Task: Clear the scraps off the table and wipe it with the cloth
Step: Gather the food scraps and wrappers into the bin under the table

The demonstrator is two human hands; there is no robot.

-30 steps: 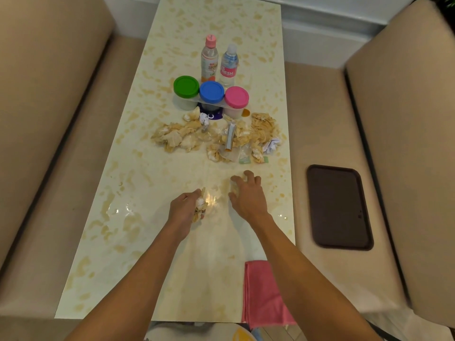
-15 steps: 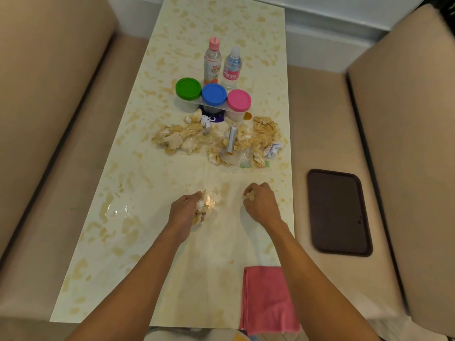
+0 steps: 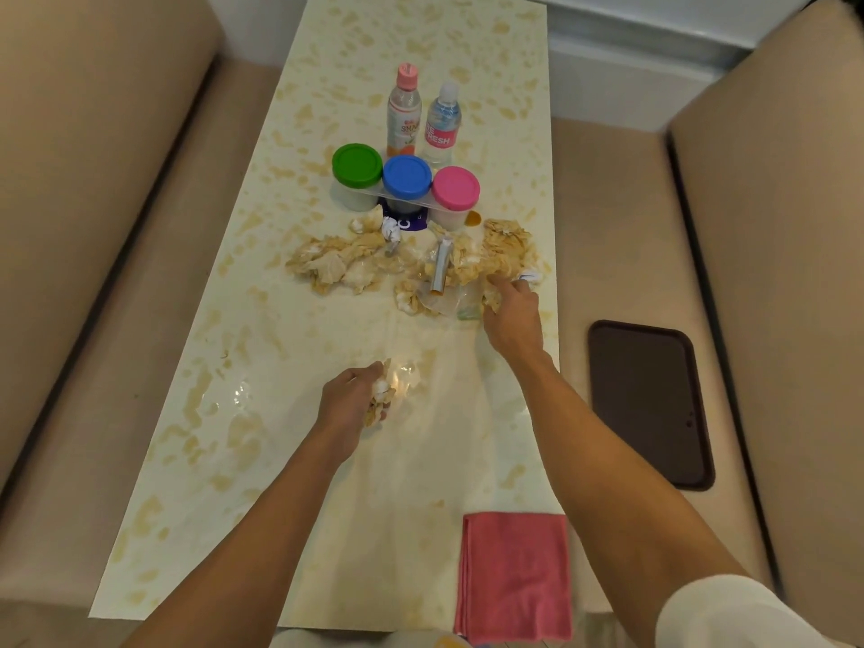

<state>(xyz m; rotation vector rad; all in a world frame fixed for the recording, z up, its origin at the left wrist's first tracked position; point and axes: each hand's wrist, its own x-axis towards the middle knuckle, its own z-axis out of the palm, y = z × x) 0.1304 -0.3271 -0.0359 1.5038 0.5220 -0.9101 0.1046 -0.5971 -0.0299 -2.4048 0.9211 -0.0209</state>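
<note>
Left hand grips a scrap wad; right hand (fingers curled) pinches the scrap pile at its right edge.

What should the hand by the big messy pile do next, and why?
Probably the right hand should pinch up a clump from the pile of scraps it touches. The left hand already holds a wad, and wiping with the cloth must wait while the pile lies there.
</note>
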